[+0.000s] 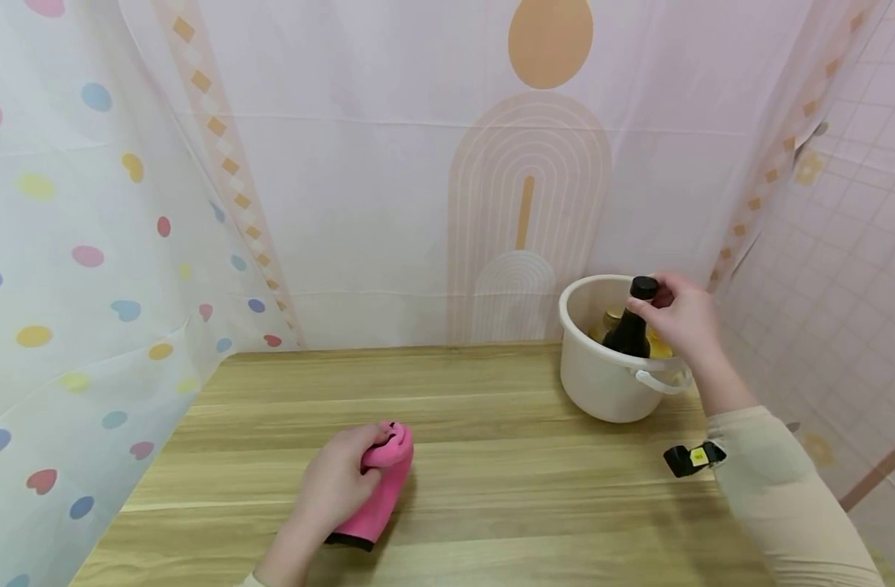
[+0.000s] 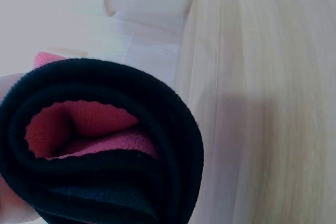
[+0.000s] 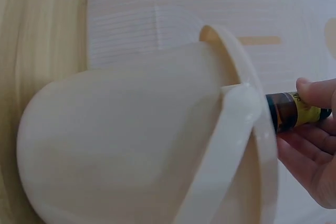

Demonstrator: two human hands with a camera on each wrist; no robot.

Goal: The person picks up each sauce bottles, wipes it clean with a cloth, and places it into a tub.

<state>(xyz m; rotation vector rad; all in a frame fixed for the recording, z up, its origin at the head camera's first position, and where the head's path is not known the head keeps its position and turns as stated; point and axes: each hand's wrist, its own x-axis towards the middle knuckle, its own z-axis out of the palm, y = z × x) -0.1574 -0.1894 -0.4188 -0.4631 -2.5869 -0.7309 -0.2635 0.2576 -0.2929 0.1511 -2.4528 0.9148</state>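
Note:
A pink cloth with black edging (image 1: 380, 501), rolled up, is gripped by my left hand (image 1: 336, 479) over the front of the table. The left wrist view looks into the end of the roll, where the black trim (image 2: 181, 129) circles the pink inside. On the right, my right hand (image 1: 684, 318) holds a dark bottle (image 1: 628, 336) by its neck, just below the black cap. The bottle leans inside a white bucket (image 1: 609, 390), its lower part hidden by the wall. A yellow label (image 3: 307, 115) shows on it in the right wrist view.
Beside the bottle in the bucket stand a gold-lidded jar (image 1: 610, 319) and something yellow (image 1: 660, 347). The bucket's handle (image 1: 663, 383) hangs down its front right. Printed curtains (image 1: 374, 204) enclose the wooden table (image 1: 491, 456) behind and at both sides.

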